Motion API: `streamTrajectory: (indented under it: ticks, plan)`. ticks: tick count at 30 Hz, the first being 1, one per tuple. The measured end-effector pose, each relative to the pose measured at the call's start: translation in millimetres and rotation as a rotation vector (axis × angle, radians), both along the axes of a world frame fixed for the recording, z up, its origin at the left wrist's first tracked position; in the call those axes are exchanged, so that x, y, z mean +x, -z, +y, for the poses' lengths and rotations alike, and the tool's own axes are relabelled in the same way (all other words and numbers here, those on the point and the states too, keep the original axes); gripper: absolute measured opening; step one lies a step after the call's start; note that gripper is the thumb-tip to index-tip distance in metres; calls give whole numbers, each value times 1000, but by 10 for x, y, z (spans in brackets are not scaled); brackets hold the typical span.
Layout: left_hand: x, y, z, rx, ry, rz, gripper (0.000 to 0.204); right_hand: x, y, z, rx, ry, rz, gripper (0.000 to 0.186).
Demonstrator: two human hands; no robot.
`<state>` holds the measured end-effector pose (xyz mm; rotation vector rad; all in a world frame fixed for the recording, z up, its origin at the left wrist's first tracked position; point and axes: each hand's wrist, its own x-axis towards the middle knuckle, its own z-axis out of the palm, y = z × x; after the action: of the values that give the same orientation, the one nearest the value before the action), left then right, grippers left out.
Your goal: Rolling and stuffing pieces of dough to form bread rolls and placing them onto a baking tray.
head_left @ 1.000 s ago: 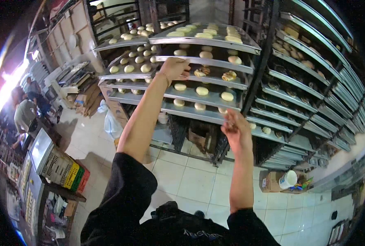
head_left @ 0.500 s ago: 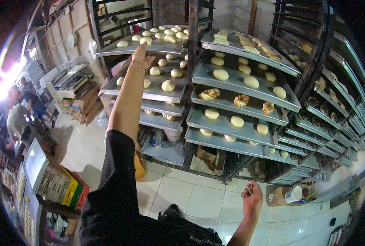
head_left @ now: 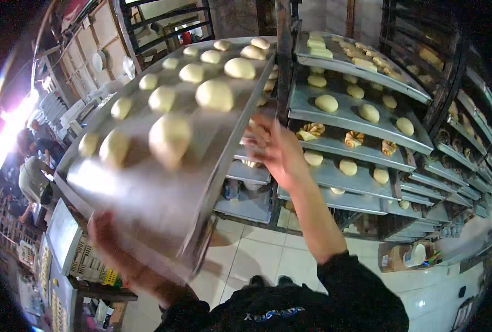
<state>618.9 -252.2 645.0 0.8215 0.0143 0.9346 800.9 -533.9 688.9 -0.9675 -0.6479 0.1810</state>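
A large metal tray (head_left: 196,160) bearing several pale round dough balls (head_left: 214,96) slants out from the left rack toward me, its near end low and blurred. My left hand (head_left: 105,232), smeared by motion, grips its near left edge. My right hand (head_left: 276,149) reaches up beside the tray's right edge, fingers spread and bent, holding nothing that I can see. Just right of it, stacked trays carry more dough balls (head_left: 369,112) and twisted pastries (head_left: 354,139).
Metal racks (head_left: 282,61) stand ahead and to the right. At far left, co-workers (head_left: 33,177) are beside a work table (head_left: 59,293) with trays and crates. A cardboard box with a white bucket (head_left: 414,255) sits on the tiled floor (head_left: 257,252) at lower right.
The upper left tray has come out of the rack toward me, tilting down at the near end. My left hand has dropped with it. My right hand has risen from low right to the tray's side.
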Motion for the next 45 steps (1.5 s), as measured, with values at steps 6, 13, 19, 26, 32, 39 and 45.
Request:
streamTrajectory:
  ticks: [6,13,19,26,32,39,45]
  plan:
    - [-932,680,268,186,-504,313,21,1,-633,663,346,-243,58,40]
    - [-1556,1132,125,166,-731,502,19,-946,212,907,108,-142,-125,50]
    - [-1839,1348,13,169,-815,573,19,-949,292,759,159,-172,285,43]
    - [-1596,1456,-42,254,-802,577,20,-206,342,846,308,-42,138,27]
    - [-821,1464,-131,426,-761,516,22,552,151,683,601,-47,289,37]
    - [943,1108,-362,714,-673,289,21,-194,1082,553,604,-252,488,20]
    - [2032,88,-560,495,370,267,47,-723,1579,891,-243,-249,498,23]
